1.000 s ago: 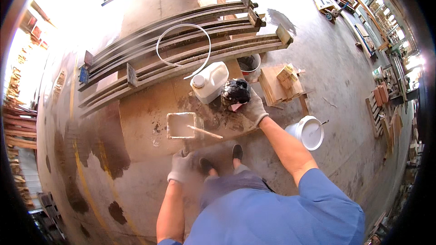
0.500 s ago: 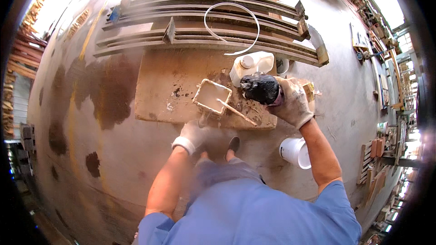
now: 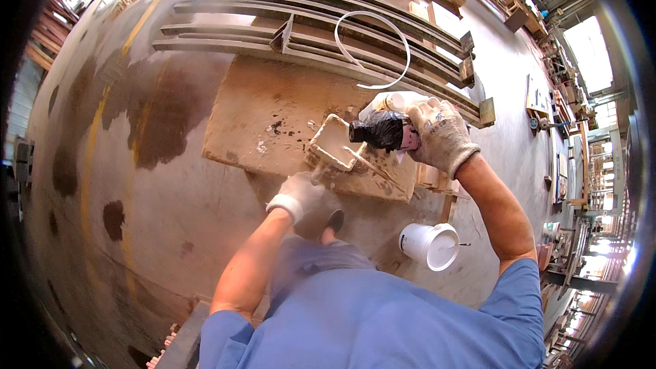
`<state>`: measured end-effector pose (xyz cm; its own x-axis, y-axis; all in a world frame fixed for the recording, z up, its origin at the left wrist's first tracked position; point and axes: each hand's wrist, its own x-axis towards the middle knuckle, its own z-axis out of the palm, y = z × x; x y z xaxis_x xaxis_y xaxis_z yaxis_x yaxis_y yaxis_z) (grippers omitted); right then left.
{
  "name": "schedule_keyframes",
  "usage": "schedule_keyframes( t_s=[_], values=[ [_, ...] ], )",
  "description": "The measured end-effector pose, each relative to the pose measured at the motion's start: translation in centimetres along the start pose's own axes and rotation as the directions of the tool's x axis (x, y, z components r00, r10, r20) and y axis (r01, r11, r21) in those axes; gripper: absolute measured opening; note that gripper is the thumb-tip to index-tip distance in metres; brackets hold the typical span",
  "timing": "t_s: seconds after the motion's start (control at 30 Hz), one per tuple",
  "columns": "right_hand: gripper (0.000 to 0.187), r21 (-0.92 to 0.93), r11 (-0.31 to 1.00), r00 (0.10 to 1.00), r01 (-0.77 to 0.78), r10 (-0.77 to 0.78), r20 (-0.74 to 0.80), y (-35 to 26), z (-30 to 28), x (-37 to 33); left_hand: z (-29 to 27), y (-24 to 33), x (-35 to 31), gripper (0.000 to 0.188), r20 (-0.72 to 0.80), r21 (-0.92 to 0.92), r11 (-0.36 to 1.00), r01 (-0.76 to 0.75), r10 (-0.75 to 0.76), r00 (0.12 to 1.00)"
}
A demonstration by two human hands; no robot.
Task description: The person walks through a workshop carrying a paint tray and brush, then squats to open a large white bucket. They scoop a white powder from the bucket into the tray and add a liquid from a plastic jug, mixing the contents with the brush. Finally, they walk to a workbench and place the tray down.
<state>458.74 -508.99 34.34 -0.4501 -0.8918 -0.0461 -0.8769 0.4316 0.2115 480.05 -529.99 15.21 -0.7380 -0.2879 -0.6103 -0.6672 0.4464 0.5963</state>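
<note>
My right hand, in a stained work glove, is closed round a black-wrapped bottle-like container with a pinkish end. Its narrow black end points left, over the right edge of a square open tub. The tub has a crusted whitish rim and pale contents, and a thin stick leans out over its right side. My left hand, gloved and slightly blurred, is closed round a short handle at the tub's near side. Behind the black container stands a white plastic jug, partly hidden by it and my right hand.
A stained board lies under the tub and jug. Beyond it run long metal beams, with a white looped strip across them. A white bucket stands on the floor near my right arm. Dark wet patches mark the floor at left.
The black-wrapped container has turned so its narrow end points left, closer to the tub. My left hand still grips the tub's handle. The whole view has shifted and tilted.
</note>
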Motion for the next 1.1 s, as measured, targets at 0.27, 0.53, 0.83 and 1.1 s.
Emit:
schedule_keyframes(
  t_s=[0.27,0.53,0.83,1.1],
  values=[
    [0.068,-0.074,0.996,0.995,0.051,-0.045,0.086,-1.0,-0.6,1.6,-1.0,0.9,-0.9,0.045,0.045,-0.027,1.0,0.016,-0.014,0.999],
    [0.07,-0.006,1.0,0.998,-0.015,0.016,0.059,-0.8,0.2,0.9,-1.1,1.0,-0.8,0.044,0.075,-0.022,1.0,0.007,-0.005,0.997],
    [0.062,-0.037,0.999,0.993,-0.03,0.034,0.117,-0.7,0.1,1.1,-0.7,0.6,-0.3,0.046,0.091,-0.01,0.999,0.041,-0.04,0.995],
    [0.063,-0.019,1.0,0.993,-0.015,0.017,0.117,-0.9,-0.2,1.6,-0.6,0.4,-0.3,0.046,0.081,-0.008,1.0,0.016,-0.015,0.997]
  ],
)
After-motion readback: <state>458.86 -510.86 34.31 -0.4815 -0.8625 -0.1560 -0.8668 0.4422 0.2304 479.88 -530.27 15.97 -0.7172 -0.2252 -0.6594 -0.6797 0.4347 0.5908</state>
